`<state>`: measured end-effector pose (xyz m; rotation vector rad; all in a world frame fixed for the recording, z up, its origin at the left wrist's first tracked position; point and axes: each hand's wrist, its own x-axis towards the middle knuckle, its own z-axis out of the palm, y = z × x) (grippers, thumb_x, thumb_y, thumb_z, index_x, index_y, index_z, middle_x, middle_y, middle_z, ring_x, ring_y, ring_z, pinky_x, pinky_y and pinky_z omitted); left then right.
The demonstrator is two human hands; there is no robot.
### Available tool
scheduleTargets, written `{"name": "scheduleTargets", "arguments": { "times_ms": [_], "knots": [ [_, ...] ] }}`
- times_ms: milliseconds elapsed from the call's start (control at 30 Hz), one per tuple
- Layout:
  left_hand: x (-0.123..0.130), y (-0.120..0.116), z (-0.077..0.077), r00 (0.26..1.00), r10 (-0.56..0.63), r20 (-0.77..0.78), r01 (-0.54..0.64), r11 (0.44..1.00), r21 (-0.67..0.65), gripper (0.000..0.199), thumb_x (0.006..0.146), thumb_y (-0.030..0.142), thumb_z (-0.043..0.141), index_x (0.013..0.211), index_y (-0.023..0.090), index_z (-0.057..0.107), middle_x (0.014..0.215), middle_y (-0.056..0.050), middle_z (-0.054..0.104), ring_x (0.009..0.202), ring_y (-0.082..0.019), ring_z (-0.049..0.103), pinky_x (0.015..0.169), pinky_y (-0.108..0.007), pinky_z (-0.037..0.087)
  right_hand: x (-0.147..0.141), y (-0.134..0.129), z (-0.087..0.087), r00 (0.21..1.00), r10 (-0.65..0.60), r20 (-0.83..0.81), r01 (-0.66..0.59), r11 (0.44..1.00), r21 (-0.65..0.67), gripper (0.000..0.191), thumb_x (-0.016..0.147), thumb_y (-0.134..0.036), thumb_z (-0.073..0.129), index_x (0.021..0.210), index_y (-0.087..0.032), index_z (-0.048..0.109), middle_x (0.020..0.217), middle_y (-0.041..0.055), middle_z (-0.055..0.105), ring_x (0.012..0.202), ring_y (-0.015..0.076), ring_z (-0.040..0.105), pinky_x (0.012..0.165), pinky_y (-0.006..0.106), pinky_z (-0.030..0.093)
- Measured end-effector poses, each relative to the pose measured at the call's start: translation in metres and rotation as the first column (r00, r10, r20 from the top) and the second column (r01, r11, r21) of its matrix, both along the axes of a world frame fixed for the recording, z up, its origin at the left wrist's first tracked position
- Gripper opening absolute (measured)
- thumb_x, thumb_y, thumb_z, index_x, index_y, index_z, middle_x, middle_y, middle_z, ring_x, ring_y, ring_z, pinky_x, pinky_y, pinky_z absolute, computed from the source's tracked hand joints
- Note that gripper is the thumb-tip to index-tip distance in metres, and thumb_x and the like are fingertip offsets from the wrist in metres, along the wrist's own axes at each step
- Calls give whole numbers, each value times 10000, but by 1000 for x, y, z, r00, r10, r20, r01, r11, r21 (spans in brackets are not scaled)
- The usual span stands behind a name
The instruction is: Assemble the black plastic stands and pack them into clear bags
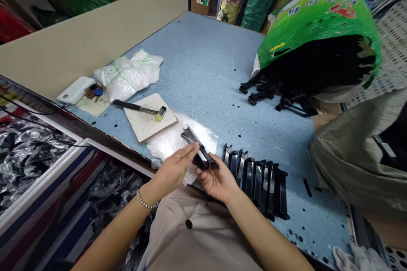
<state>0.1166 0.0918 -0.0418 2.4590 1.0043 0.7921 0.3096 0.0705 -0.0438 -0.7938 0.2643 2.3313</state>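
Close to my body, above the table's front edge, both hands hold black channel-shaped plastic parts (191, 136); how many there are is unclear. My left hand (174, 168) pinches them from the left, thumb and fingers closed. My right hand (220, 181) grips their lower right end with bent fingers. Just right of my right hand, several like black plastic parts (259, 178) lie side by side in a row. Beneath and beyond my left hand spreads a stack of clear plastic bags (200, 130).
A hammer (136, 106) lies on a pale board (140, 129). Left of it are a bundle of plastic bags (129, 77), keys (98, 92) and a white device (75, 90). A green sack (321, 25) spills black parts at right. Bagged parts (28, 156) fill a bin at left.
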Motion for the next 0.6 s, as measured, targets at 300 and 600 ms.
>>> {"name": "scheduleTargets", "arguments": {
  "times_ms": [300,600],
  "knots": [
    [16,-21,15,988,-139,-67,130,984,-124,667,908,142,445,1512,213,171,1440,-169,428,1195,-249,568,924,-378,559,-24,-14,9,731,-301,612,-106,836,539,302,846,-477,603,917,-186,635,844,10,648,740,137,605,608,221,502],
    [-109,-58,56,948,88,-306,-212,892,-400,330,834,380,597,1153,299,616,1126,-40,699,1006,-241,679,850,-308,554,57,-12,46,271,-419,867,-929,123,350,335,938,-155,386,1172,-211,618,1192,94,619,1127,207,542,986,415,411]
  ]
}}
